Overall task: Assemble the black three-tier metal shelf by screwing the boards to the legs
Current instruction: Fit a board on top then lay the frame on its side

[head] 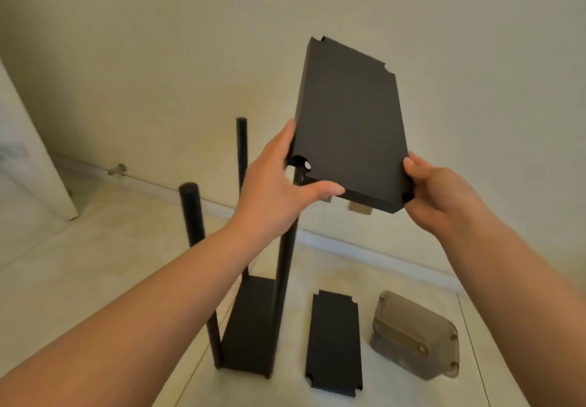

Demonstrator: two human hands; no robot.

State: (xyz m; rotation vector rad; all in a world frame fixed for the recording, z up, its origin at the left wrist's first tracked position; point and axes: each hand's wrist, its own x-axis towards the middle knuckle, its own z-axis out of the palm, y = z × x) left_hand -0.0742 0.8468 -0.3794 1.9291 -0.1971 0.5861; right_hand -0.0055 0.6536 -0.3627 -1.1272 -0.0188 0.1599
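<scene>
Both hands hold a flat black rectangular metal board aloft, tilted: left hand grips near-left corner, right hand near-right. Below on pale floor: black bottom board with upright black round legs; spare black board beside; translucent grey plastic box further right.

One head-worn wide-angle view looks forward and down, close over both forearms, toward the floor and wall.

The raised board hides the fourth leg; both hands' fingers curl behind it.
</scene>
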